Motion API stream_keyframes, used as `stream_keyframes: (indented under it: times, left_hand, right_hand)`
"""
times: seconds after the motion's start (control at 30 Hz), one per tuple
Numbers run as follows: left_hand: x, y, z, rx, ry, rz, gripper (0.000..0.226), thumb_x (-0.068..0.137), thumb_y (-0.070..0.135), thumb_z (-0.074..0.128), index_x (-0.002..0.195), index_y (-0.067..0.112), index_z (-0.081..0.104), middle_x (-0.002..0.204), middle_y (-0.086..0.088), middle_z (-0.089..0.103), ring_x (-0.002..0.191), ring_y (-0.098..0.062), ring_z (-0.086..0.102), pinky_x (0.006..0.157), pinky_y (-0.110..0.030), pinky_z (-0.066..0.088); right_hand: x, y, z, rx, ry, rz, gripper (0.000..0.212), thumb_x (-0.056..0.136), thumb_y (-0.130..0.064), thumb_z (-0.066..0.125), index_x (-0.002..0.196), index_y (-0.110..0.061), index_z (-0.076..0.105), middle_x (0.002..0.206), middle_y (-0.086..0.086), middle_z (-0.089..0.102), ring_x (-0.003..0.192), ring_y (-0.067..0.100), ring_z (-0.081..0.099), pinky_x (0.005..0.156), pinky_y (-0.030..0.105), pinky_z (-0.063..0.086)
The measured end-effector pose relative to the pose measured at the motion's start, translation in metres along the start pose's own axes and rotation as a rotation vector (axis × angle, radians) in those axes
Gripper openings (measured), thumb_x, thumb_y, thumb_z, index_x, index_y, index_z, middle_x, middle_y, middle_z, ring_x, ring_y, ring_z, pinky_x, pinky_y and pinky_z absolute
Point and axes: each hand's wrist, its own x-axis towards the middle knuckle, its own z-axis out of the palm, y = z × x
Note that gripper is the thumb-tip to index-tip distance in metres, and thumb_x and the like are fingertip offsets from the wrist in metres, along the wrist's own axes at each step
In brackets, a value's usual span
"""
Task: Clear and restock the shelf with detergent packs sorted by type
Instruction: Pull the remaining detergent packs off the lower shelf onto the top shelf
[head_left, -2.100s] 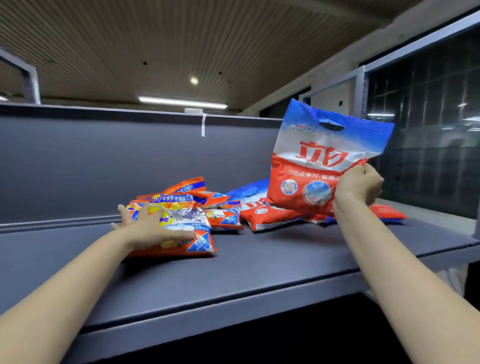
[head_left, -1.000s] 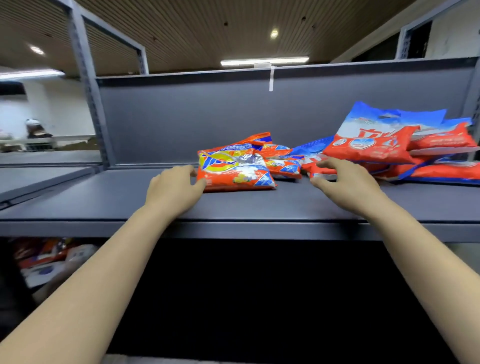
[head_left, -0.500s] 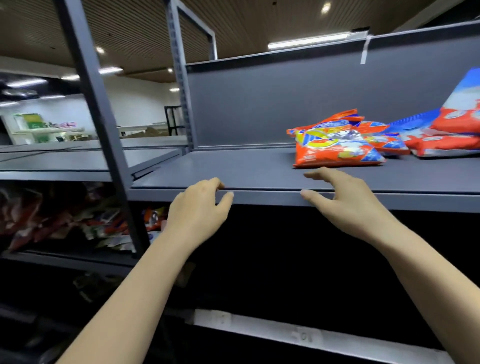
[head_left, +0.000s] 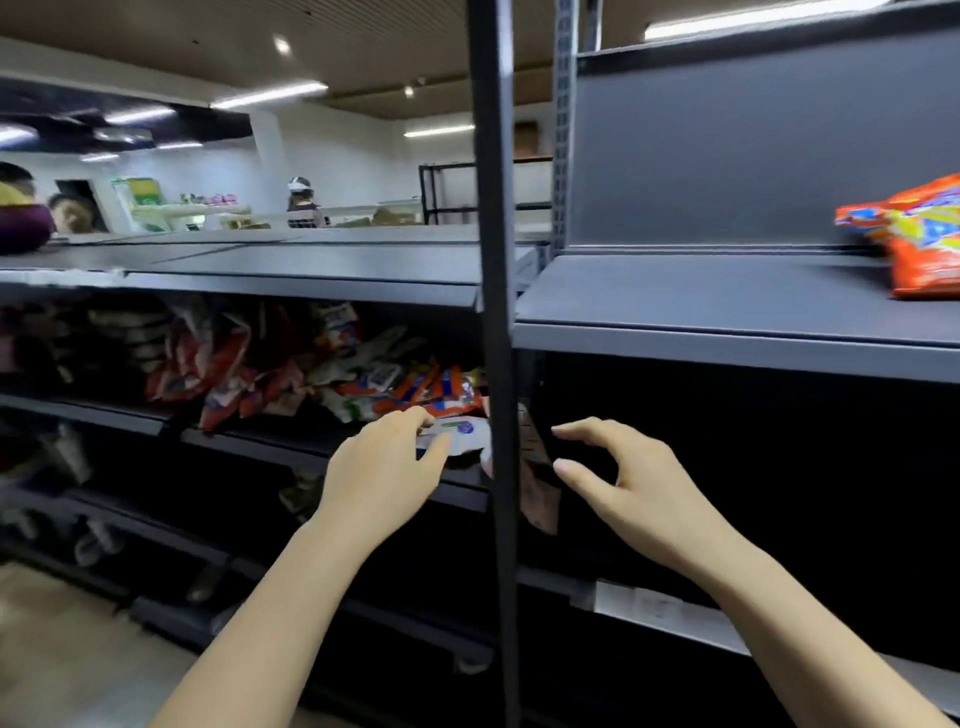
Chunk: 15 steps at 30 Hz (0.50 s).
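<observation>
Two bare hands reach toward the lower shelf: the left hand has relaxed fingers just in front of a white pack at the shelf's edge, holding nothing, while the right hand hangs beside the dark upright post with fingers spread and loosely bent, also holding nothing. A jumbled heap of detergent packs lies on that lower shelf, and one orange pack lies on the upper shelf at far right.
</observation>
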Motion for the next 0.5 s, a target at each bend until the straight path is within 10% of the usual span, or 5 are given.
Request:
stream_keyframes:
  times: [0.27,0.5]
  left_hand:
    - [0.017,-0.124,-0.020,0.057,-0.061,-0.217,0.035,0.097,0.047,0.040,0.121,0.026,0.053,0.087,0.009,0.060,0.070,-0.010,0.057,0.054,-0.025,0.040]
    - [0.048,-0.221,-0.020,0.083,-0.064,-0.326,0.035,0.097,0.047,0.040,0.122,0.026,0.053,0.096,0.008,0.062,0.077,-0.012,0.060,0.063,-0.027,0.047]
  right_hand:
    - [0.062,-0.042,0.105,0.007,-0.179,-0.019,0.035,0.092,-0.038,0.055,0.126,-0.028,0.056,0.122,-0.016,0.057,0.115,0.004,0.051,0.093,0.022,0.039]
    - [0.127,-0.065,0.190,0.068,-0.297,-0.023,0.036,0.094,-0.035,0.054,0.129,-0.026,0.053,0.129,-0.014,0.054,0.122,0.005,0.048,0.099,0.024,0.039]
